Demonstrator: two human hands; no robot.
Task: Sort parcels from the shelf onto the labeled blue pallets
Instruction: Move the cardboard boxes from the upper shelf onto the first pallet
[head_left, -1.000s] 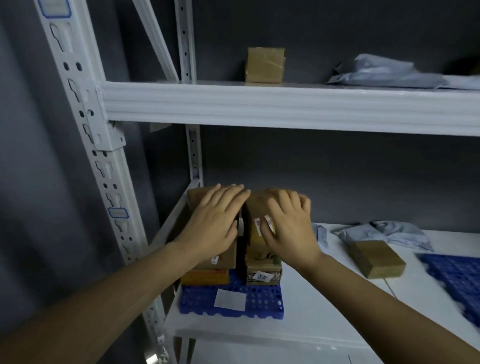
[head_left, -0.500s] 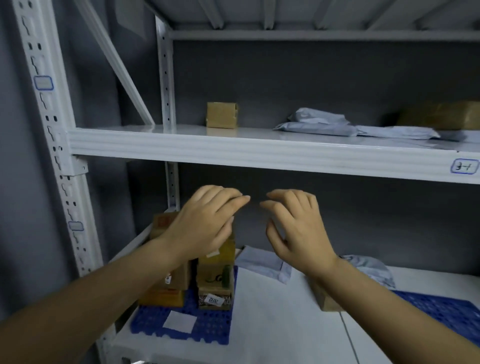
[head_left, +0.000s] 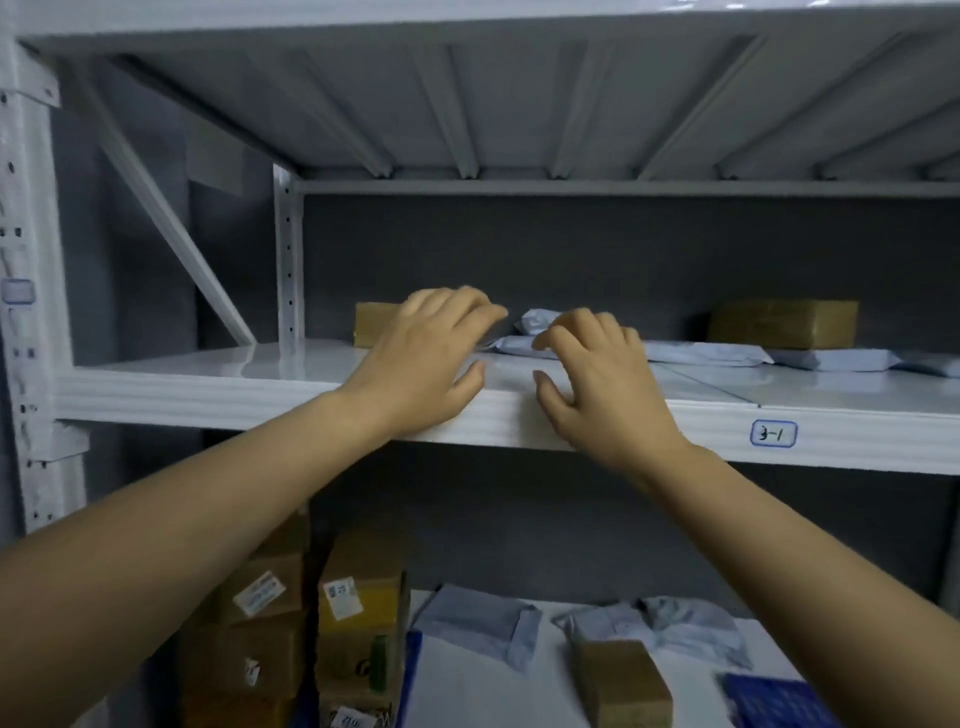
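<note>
- While both bare arms stretch up toward the middle shelf (head_left: 208, 395) in the head view, the left hand (head_left: 421, 358) hangs over its front edge with fingers loosely curled and thumb apart, holding nothing.
- Just right of it, the right hand (head_left: 597, 384) has much the same pose, with fingers bent and a little spread, thumb out and nothing in its grasp. The two hands are near each other but apart.
- Between their fingertips a crumpled grey mailer (head_left: 522, 335) lies on the shelf. I cannot tell whether either hand touches it.
- Behind the left hand, at the back of the shelf, stands a small brown box (head_left: 374, 325), partly hidden by the knuckles.
- Further right, flat grey mailers (head_left: 711, 353) lie in a row, and a wide brown parcel (head_left: 784, 323) sits behind them against the dark wall.
- A handwritten label (head_left: 773, 434) reading "3-1" is stuck on the shelf's front beam, right of the right wrist.
- On the level below, under the left forearm, stacked cardboard boxes (head_left: 358, 613) with white stickers stand on a blue pallet (head_left: 414, 660), of which only an edge shows.
- Beside that stack, grey bags (head_left: 478, 621) lie on the white surface, with a single brown box (head_left: 623, 680) just in front of the right-hand one.
- At the lower right a second blue pallet (head_left: 774, 701) peeks in beside the right forearm.
</note>
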